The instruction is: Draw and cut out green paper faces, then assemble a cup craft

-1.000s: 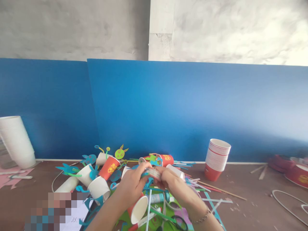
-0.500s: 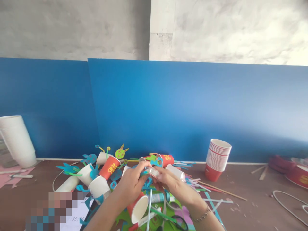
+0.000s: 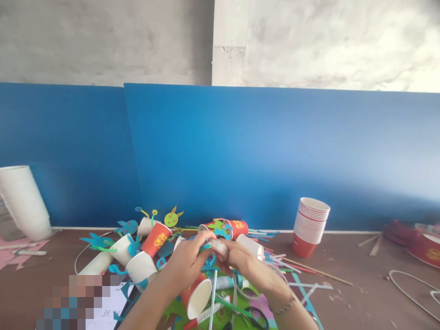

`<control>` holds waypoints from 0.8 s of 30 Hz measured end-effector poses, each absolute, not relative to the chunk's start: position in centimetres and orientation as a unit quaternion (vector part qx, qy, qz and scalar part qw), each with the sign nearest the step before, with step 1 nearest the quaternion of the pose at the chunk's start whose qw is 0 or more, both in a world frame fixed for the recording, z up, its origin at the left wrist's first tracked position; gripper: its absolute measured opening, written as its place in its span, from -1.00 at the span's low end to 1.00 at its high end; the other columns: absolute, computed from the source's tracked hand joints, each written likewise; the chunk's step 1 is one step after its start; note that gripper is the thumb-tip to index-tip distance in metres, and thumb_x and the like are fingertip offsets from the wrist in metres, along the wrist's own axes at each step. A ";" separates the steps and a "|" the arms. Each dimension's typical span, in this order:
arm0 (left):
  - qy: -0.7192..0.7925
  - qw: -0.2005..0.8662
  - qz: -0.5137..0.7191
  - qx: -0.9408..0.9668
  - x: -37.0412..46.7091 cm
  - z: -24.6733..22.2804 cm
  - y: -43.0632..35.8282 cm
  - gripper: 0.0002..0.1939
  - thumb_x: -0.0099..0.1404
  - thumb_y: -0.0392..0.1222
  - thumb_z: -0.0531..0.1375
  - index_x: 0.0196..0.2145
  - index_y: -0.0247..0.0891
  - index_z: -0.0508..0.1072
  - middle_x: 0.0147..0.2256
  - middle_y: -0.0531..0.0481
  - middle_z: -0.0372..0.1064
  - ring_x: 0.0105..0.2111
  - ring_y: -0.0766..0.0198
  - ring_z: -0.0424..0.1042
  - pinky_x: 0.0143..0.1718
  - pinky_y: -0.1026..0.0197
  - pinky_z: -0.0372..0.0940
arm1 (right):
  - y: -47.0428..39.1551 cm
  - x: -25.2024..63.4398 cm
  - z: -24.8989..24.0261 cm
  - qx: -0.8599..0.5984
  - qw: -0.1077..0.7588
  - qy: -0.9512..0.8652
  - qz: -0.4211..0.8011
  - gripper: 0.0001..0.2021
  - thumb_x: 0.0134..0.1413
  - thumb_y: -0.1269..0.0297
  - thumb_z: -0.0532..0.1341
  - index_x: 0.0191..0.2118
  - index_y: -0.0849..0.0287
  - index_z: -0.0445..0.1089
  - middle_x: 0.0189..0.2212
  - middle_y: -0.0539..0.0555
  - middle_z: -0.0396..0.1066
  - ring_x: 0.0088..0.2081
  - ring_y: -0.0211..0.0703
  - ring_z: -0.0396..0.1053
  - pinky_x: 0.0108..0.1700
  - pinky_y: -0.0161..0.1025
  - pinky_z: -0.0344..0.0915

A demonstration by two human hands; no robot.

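Observation:
My left hand and my right hand meet above the pile of craft pieces, both with fingers closed. Between them, gripped by my right hand, is a small clear roll of tape. A small blue piece shows at my left fingertips, its shape mostly hidden. Below my hands lie a red-and-white paper cup on its side, a light blue glue stick, a white marker with a red cap, a pale straw and black-handled scissors.
Decorated paper cups crowd the left. A stack of red-and-white cups stands at right, a stack of white cups at far left. Straws and sticks spread rightward. A blue partition runs behind the table. A white cable lies far right.
My right fingers have shifted slightly around the roll of tape, which has turned a little. My left hand has hardly moved.

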State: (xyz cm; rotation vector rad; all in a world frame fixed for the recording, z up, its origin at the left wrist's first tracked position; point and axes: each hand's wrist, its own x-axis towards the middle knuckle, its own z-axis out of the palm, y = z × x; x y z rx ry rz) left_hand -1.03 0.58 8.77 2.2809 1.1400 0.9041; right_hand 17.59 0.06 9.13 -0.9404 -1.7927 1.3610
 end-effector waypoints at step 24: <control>0.389 0.244 0.340 0.821 -1.1 9.1 0.4 -0.73 0.36 -0.15 0.00 0.00 -0.08 0.28 -0.27 0.09 0.49 -0.34 0.22 0.43 -0.35 0.30 0.19 | 0.0 18.0 9.5 -0.323 0.338 -0.696 0.545 -0.73 0.16 0.14 -0.04 -0.42 0.13 0.30 -0.50 0.00 0.24 -0.45 -0.17 0.21 -0.35 -0.18 0.24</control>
